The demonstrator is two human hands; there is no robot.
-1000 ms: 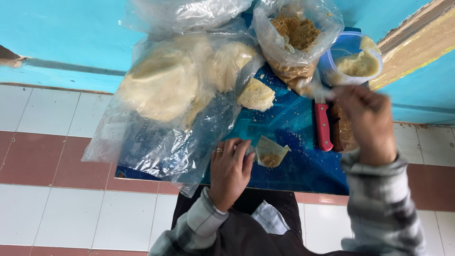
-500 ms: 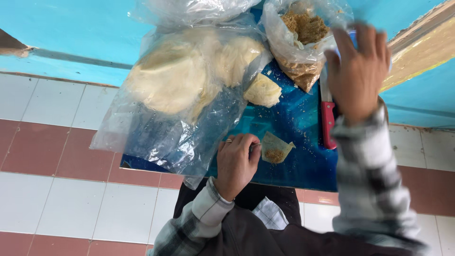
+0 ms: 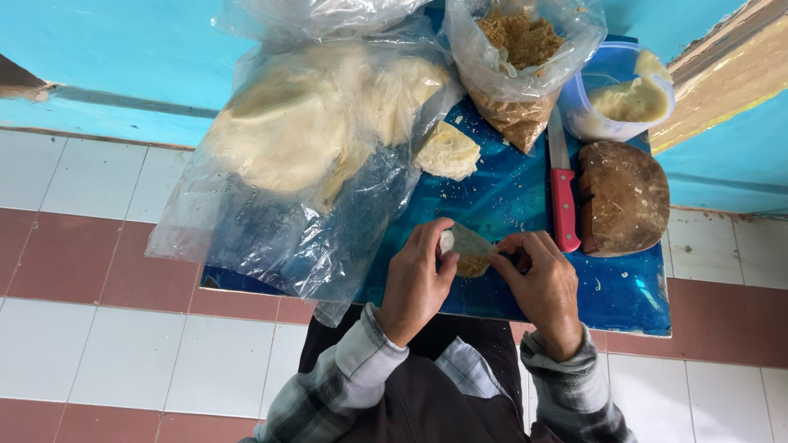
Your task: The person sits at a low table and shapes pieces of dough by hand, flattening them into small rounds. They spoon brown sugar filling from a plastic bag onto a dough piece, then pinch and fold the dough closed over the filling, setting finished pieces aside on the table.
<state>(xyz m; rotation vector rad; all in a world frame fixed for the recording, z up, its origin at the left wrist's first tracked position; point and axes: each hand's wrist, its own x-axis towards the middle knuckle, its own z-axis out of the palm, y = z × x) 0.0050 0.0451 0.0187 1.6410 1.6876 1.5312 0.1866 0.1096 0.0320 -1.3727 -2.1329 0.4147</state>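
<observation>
Left hand (image 3: 417, 283) and right hand (image 3: 542, 283): both pinch a filled dough wrapper (image 3: 468, 250) over the blue table (image 3: 632, 295). Wrapper likely soft, thin, tearable; best held by edges. Beyond: red-handled knife (image 3: 563, 197), wooden board (image 3: 624, 197), bag of wrappers (image 3: 312, 131), crumb filling bag (image 3: 517, 57).

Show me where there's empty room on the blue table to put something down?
The biggest bare patch of the blue table is the near right corner, below the round wooden block. A smaller one lies between the hands and the folded wrapper. The left side under the big plastic bag and the far edge are crowded.
</observation>
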